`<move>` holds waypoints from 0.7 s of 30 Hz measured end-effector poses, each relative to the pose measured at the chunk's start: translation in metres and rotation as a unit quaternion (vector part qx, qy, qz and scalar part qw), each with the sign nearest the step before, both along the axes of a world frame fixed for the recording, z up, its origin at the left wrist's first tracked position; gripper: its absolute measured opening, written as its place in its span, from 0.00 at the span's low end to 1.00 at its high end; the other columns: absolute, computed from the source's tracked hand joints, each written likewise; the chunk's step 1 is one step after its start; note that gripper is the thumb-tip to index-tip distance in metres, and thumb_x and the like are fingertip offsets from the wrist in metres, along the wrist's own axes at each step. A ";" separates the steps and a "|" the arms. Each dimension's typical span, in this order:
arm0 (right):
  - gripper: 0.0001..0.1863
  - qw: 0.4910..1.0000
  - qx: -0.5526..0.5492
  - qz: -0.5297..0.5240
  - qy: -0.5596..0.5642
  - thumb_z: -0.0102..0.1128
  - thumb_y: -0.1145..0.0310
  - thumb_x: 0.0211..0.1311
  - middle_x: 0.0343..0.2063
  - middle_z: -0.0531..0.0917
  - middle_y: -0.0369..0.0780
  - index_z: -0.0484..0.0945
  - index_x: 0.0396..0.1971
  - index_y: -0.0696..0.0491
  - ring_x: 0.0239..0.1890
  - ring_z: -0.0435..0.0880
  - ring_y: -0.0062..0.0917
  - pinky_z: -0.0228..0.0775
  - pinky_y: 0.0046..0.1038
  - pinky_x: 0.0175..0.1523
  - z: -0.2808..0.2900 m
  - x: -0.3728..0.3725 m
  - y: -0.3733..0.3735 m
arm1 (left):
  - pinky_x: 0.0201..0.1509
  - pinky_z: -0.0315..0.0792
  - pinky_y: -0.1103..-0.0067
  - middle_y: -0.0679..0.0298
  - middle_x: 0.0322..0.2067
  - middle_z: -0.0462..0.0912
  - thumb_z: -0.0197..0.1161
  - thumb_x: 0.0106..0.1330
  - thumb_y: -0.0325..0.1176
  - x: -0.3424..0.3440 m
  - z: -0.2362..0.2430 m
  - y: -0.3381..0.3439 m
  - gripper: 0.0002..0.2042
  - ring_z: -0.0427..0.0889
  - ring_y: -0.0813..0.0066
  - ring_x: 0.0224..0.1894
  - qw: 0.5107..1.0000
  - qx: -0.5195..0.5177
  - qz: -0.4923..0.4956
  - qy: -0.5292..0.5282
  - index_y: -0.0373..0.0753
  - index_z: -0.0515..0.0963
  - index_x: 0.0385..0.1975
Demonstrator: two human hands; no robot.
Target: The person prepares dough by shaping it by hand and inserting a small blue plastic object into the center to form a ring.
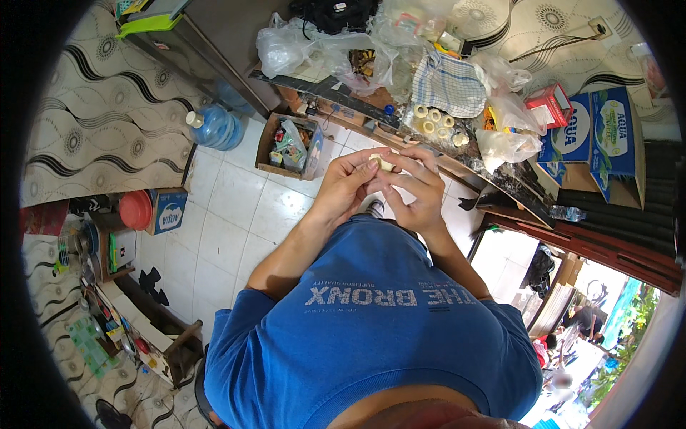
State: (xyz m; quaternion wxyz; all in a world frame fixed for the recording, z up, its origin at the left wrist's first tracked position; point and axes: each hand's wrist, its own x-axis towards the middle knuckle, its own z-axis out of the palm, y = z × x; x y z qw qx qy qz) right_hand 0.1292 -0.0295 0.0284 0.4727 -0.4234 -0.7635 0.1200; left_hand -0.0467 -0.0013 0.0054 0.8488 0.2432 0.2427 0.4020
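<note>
A small pale piece of dough (383,163) is held up in front of my chest, between both hands. My left hand (348,184) is closed round one side of it, with its thumb pressed on the piece. From the other side, my right hand (416,187) pinches it with bent fingers, which partly hide its shape. Just beyond my hands, on the dark worktop (509,187), lie several pale dough rings (433,121) in a cluster. A blue-and-white checked cloth (449,82) lies right behind them.
A white plastic bag (506,146) and a red box (549,106) sit right of the rings. Blue cartons (607,132) stand at the far right. On the tiled floor are an open cardboard box (286,146) and a blue water jug (216,127). A doorway opens at lower right.
</note>
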 end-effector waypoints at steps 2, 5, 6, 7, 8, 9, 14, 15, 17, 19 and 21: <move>0.18 0.982 -0.077 0.005 0.170 0.68 0.74 0.47 0.49 0.84 0.42 0.86 0.43 0.52 0.51 0.79 0.36 0.70 0.34 0.57 0.001 -0.001 -0.002 | 0.59 0.79 0.73 0.50 0.51 0.81 0.55 0.74 0.27 0.005 -0.001 0.002 0.19 0.83 0.63 0.53 0.999 0.012 0.029 -0.011 0.27 0.69 0.62; 0.18 0.960 -0.149 -0.046 0.233 0.70 0.71 0.52 0.48 0.84 0.45 0.85 0.45 0.55 0.51 0.81 0.34 0.70 0.34 0.58 0.005 -0.003 -0.005 | 0.60 0.79 0.72 0.49 0.52 0.80 0.56 0.73 0.25 0.007 0.003 0.003 0.20 0.83 0.60 0.54 0.994 0.063 0.074 0.051 0.28 0.68 0.63; 0.17 0.968 -0.138 -0.053 0.201 0.70 0.71 0.53 0.48 0.84 0.45 0.85 0.45 0.55 0.50 0.81 0.34 0.70 0.33 0.58 0.000 -0.001 -0.002 | 0.60 0.78 0.73 0.49 0.53 0.80 0.56 0.72 0.25 0.007 0.004 0.003 0.21 0.82 0.60 0.54 0.989 0.085 0.091 0.085 0.29 0.67 0.64; 0.17 0.976 -0.126 -0.061 0.168 0.71 0.70 0.54 0.47 0.84 0.45 0.85 0.44 0.56 0.50 0.82 0.34 0.70 0.33 0.57 -0.003 0.000 0.000 | 0.60 0.78 0.73 0.50 0.52 0.81 0.56 0.72 0.23 0.007 0.003 0.003 0.21 0.82 0.63 0.54 0.988 0.100 0.085 0.085 0.29 0.68 0.64; 0.15 0.978 -0.119 -0.063 0.157 0.73 0.70 0.54 0.46 0.84 0.44 0.85 0.43 0.57 0.49 0.82 0.33 0.72 0.31 0.56 -0.003 -0.001 -0.001 | 0.60 0.78 0.74 0.51 0.52 0.81 0.56 0.71 0.22 0.007 0.000 0.002 0.21 0.82 0.66 0.53 0.987 0.115 0.079 0.084 0.30 0.68 0.64; 0.14 0.978 -0.112 -0.067 0.162 0.73 0.71 0.54 0.46 0.84 0.44 0.85 0.41 0.57 0.49 0.82 0.32 0.72 0.31 0.55 -0.002 -0.003 -0.001 | 0.60 0.78 0.75 0.51 0.52 0.81 0.56 0.71 0.21 0.007 -0.001 0.003 0.22 0.82 0.69 0.53 0.985 0.131 0.074 0.085 0.30 0.68 0.65; 0.09 0.954 -0.143 -0.052 0.258 0.73 0.74 0.54 0.44 0.83 0.43 0.86 0.36 0.56 0.48 0.81 0.31 0.72 0.30 0.53 -0.008 -0.003 -0.002 | 0.57 0.79 0.75 0.54 0.51 0.82 0.58 0.71 0.22 0.011 0.001 -0.002 0.18 0.82 0.70 0.52 0.976 0.189 0.082 0.076 0.30 0.71 0.60; 0.08 0.949 -0.151 -0.039 0.274 0.72 0.74 0.55 0.44 0.82 0.43 0.85 0.35 0.56 0.48 0.81 0.31 0.71 0.30 0.54 -0.005 -0.001 -0.002 | 0.57 0.79 0.74 0.55 0.50 0.83 0.58 0.71 0.22 0.011 0.001 -0.003 0.18 0.82 0.70 0.52 0.976 0.195 0.082 0.061 0.30 0.72 0.59; 0.07 0.938 -0.168 -0.012 0.304 0.72 0.74 0.55 0.44 0.81 0.43 0.85 0.34 0.57 0.48 0.79 0.30 0.70 0.29 0.55 0.002 0.000 -0.002 | 0.59 0.77 0.73 0.55 0.49 0.83 0.59 0.70 0.23 0.007 -0.003 -0.005 0.16 0.82 0.70 0.52 0.983 0.168 0.065 0.036 0.31 0.73 0.57; 0.07 0.931 -0.163 0.011 0.325 0.72 0.74 0.56 0.45 0.80 0.42 0.84 0.33 0.57 0.48 0.79 0.29 0.69 0.29 0.55 0.002 -0.001 -0.002 | 0.59 0.77 0.72 0.55 0.48 0.83 0.61 0.70 0.26 0.007 -0.006 -0.007 0.15 0.82 0.68 0.52 0.989 0.139 0.044 -0.025 0.33 0.75 0.55; 0.07 0.924 -0.151 0.024 0.350 0.72 0.74 0.56 0.44 0.80 0.42 0.84 0.33 0.56 0.48 0.78 0.29 0.69 0.29 0.55 0.004 -0.005 -0.002 | 0.59 0.77 0.70 0.57 0.47 0.82 0.64 0.69 0.31 0.009 -0.008 -0.006 0.15 0.82 0.66 0.52 0.987 0.103 0.019 -0.121 0.37 0.76 0.53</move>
